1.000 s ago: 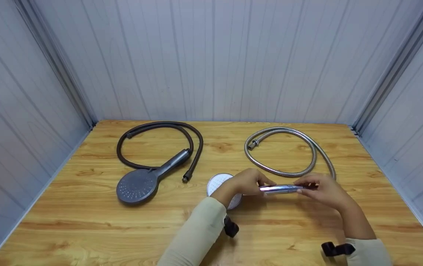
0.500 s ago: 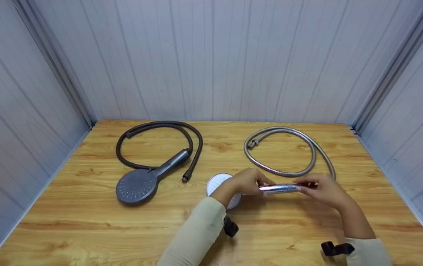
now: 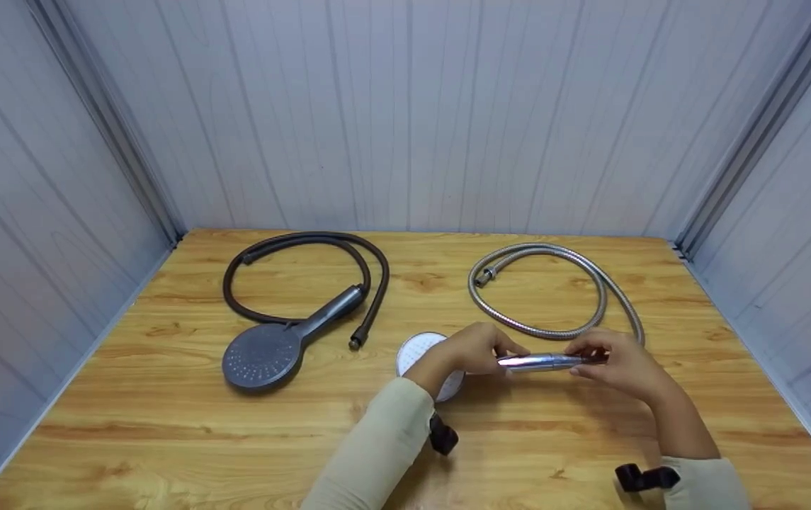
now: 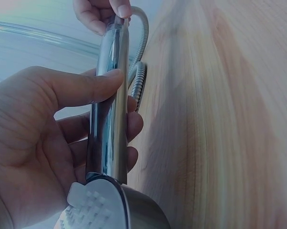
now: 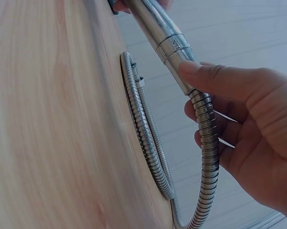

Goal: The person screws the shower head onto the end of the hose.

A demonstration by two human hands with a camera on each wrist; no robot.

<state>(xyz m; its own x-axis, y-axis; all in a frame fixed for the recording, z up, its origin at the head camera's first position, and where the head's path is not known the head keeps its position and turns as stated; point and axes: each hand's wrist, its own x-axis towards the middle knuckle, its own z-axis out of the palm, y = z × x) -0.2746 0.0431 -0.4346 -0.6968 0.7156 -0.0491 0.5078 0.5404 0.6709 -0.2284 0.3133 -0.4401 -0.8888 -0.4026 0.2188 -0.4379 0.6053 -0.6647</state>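
Observation:
My left hand (image 3: pixel 477 348) grips the chrome handle (image 4: pixel 105 129) of a hand shower, thumb on one side and fingers curled round the other. Its round white spray face (image 3: pixel 419 347) is partly hidden by that hand and wrist in the head view. At the handle's far end, my right hand (image 3: pixel 621 365) pinches the smooth metal end fitting (image 5: pixel 174 59) of a silver shower hose (image 5: pixel 209 152) between thumb and fingers. Fitting and handle lie in one line, with a thin seam between them. The ribbed hose bends away below the right fingers.
The rest of the silver hose lies looped at the back right, its loose end nut (image 3: pixel 484 278) inside the loop. On the left lie a dark grey hand shower (image 3: pixel 263 356) and a looped black hose (image 3: pixel 381 283). Pale panel walls (image 3: pixel 405 113) enclose the wooden table (image 3: pixel 164 432).
My right thumb and fingers have shifted slightly on the fitting, toward the handle and back. The left hand and the shower handle have hardly moved.

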